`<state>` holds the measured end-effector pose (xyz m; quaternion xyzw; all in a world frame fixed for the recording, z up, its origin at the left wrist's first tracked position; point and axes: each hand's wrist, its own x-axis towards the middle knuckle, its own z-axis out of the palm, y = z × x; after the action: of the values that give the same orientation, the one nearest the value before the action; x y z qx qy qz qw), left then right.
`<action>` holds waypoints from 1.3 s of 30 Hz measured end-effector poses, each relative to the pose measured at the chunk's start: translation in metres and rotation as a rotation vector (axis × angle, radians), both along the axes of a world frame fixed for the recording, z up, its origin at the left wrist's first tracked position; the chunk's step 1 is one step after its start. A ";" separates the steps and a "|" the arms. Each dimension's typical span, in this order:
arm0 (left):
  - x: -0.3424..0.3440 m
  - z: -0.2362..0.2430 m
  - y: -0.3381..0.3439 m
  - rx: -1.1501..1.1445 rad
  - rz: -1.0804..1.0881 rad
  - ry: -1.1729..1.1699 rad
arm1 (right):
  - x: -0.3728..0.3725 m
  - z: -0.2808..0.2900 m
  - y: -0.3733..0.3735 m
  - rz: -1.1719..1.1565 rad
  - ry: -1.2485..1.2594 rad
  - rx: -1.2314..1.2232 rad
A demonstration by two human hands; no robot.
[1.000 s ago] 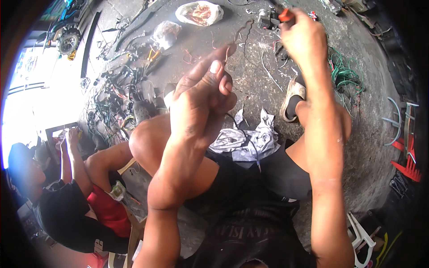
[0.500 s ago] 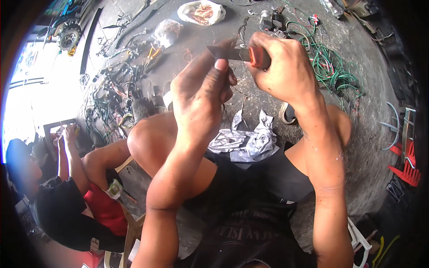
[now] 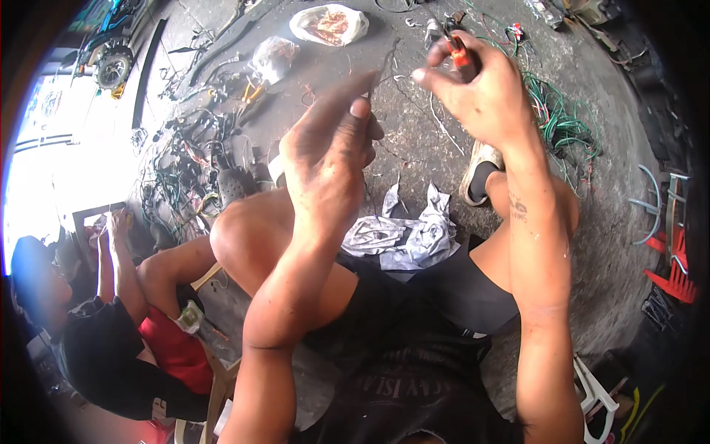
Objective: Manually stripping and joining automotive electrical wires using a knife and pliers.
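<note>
While the right hand [image 3: 481, 96] gripped a dark-bladed knife with an orange-red handle [image 3: 461, 59] in its curled fingers, thumb extended leftward, the left hand [image 3: 329, 144] was raised near it, not touching. The left thumb lay against the fingers; blur prevented telling what, if anything, was pinched there. Beyond the hands, a white plastic bag [image 3: 298, 27] contained copper-coloured strands. Loose green wires [image 3: 562, 124] lay on the floor at right. A crumpled grey-and-white cloth [image 3: 403, 240] was located between the person's legs.
</note>
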<state>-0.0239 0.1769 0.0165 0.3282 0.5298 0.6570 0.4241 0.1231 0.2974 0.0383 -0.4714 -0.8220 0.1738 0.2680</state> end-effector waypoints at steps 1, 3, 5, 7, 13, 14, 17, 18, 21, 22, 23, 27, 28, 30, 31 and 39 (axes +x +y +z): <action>0.000 -0.001 -0.001 -0.026 -0.010 0.019 | -0.009 0.005 -0.011 0.091 0.187 -0.132; 0.002 -0.003 0.000 -0.039 -0.012 -0.014 | -0.015 0.006 -0.017 0.182 0.374 -0.263; 0.003 -0.005 0.000 -0.045 -0.062 -0.115 | -0.015 0.001 -0.018 0.319 0.378 -0.224; 0.002 -0.003 0.004 -0.056 -0.053 -0.112 | -0.016 -0.001 -0.013 0.310 0.395 -0.307; 0.001 -0.009 0.004 -0.076 -0.086 -0.234 | -0.014 -0.014 -0.004 0.338 0.605 -0.371; 0.002 -0.008 0.004 -0.095 -0.076 -0.257 | -0.009 -0.010 -0.001 0.265 0.709 -0.544; 0.000 -0.006 0.001 -0.115 -0.063 -0.288 | -0.007 -0.010 0.003 0.185 0.826 -0.637; 0.000 -0.006 0.001 -0.109 -0.072 -0.307 | -0.005 -0.007 0.001 0.153 0.757 -0.669; -0.001 -0.003 0.002 -0.097 -0.066 -0.346 | -0.008 -0.002 -0.007 0.080 0.640 -0.742; -0.001 -0.004 0.003 -0.099 -0.066 -0.347 | -0.010 0.000 -0.010 0.098 0.652 -0.908; -0.002 -0.005 0.004 -0.120 -0.112 -0.344 | -0.012 0.000 -0.011 0.116 0.662 -1.074; 0.001 -0.002 0.003 -0.154 -0.212 -0.357 | -0.016 -0.008 -0.009 0.119 0.935 -1.032; 0.001 -0.004 0.004 -0.166 -0.252 -0.415 | -0.014 -0.009 -0.004 0.087 0.927 -1.037; 0.000 -0.002 0.004 -0.163 -0.286 -0.438 | -0.010 -0.010 0.006 0.061 0.983 -0.973; 0.000 -0.001 0.004 -0.159 -0.318 -0.460 | -0.008 -0.010 0.009 0.067 1.014 -0.953; -0.005 -0.004 0.004 -0.159 -0.264 -0.533 | -0.012 -0.015 0.004 0.089 0.440 -0.795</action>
<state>-0.0291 0.1805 0.0123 0.1761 0.4024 0.6155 0.6544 0.1113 0.3013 0.0228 -0.4538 -0.6344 0.5833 0.2267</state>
